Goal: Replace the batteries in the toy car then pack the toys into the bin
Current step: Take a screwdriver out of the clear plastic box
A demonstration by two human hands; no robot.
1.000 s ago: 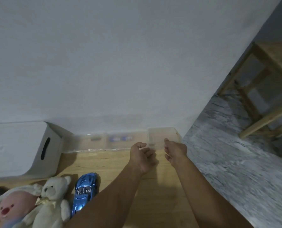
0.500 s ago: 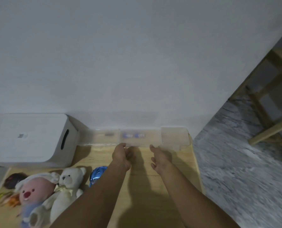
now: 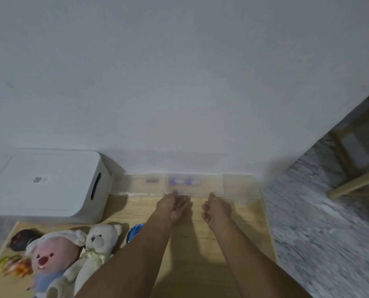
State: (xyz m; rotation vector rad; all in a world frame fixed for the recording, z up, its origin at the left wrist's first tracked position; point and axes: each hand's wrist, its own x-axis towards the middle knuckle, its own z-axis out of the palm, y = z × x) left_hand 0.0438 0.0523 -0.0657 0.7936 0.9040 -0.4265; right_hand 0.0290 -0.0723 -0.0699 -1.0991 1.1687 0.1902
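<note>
Three clear plastic trays stand in a row against the wall. The middle tray [image 3: 209,186] holds two blue batteries [image 3: 184,181]. The left tray [image 3: 136,186] holds a small dark item. The right tray [image 3: 240,186] looks empty. My left hand [image 3: 173,206] and my right hand [image 3: 217,208] reach toward the middle tray's near edge, fingers loosely curled, holding nothing. The blue toy car [image 3: 135,232] peeks out from behind my left forearm. A white lidded bin [image 3: 43,183] sits at the left.
On the wooden table [image 3: 200,254] at the lower left lie a pink plush [image 3: 50,254], a white teddy bear [image 3: 99,239], a dark toy [image 3: 22,238] and small orange and yellow toys [image 3: 13,265]. Marble floor and a wooden stool [image 3: 355,168] lie to the right.
The view has shifted left. Both hands have moved from the right tray to the near edge of the middle tray with the batteries.
</note>
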